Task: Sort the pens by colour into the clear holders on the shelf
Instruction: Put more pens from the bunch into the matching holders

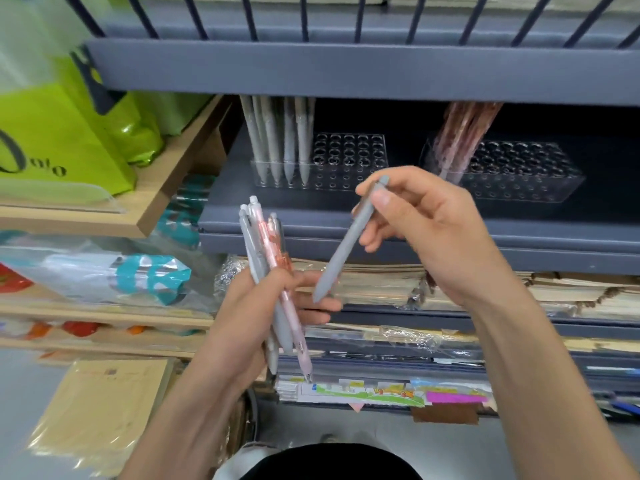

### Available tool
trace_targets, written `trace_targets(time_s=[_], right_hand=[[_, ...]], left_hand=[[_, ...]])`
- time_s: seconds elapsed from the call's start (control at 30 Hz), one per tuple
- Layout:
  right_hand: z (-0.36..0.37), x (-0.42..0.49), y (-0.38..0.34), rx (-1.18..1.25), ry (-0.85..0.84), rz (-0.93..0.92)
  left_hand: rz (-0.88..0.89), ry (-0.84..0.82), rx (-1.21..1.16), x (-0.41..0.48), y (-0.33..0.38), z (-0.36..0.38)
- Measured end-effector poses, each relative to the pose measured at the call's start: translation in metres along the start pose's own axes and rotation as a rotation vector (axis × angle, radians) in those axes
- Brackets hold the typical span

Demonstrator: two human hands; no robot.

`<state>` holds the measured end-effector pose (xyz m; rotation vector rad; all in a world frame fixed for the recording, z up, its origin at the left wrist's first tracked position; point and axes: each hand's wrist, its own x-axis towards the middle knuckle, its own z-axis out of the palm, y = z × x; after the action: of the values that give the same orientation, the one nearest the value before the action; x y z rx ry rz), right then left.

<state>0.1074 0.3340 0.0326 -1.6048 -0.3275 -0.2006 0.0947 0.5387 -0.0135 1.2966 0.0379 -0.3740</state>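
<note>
Hanging at the far left are green bags [59, 133] over a wooden shelf [162, 192], with packets in clear wrap on the boards below. Next comes the left hand [239, 306], its fingers and thumb curled round a bundle of pens [259, 244], grey and pink mixed, held nearly upright with the clicker ends up and the tips pointing down past the palm. Behind and above it, on the dark grey shelf [519, 233], stands the left clear holder [349, 150]; grey pens [290, 143] fill its left rows, tips down, and the holes to their right are bare. The right hand [426, 230] is raised in front of the shelf edge and pinches one grey pen [342, 252] near its top between thumb and fingers, the pen slanting down and left so that its tip hangs just beside the left hand's fingers. Farther right stands the second clear holder [526, 174], with pink pens [457, 136] leaning in its left end. Stacks of paper lie on the shelves beneath.
</note>
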Motion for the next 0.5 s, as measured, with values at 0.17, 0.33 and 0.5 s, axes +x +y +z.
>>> trace_targets(time_s=[0.17, 0.33, 0.5], right_hand=[[0.02, 0.006, 0.009, 0.132, 0.072, 0.041], [0.041, 0.004, 0.017, -0.047, 0.096, 0.174], [0.046, 0.013, 0.012, -0.079, 0.138, 0.194]], left_hand=[[0.072, 0.003, 0.043, -0.001, -0.003, -0.006], [0.112, 0.006, 0.065, 0.003, -0.001, -0.012], [0.097, 0.006, 0.016, 0.005, 0.001, -0.017]])
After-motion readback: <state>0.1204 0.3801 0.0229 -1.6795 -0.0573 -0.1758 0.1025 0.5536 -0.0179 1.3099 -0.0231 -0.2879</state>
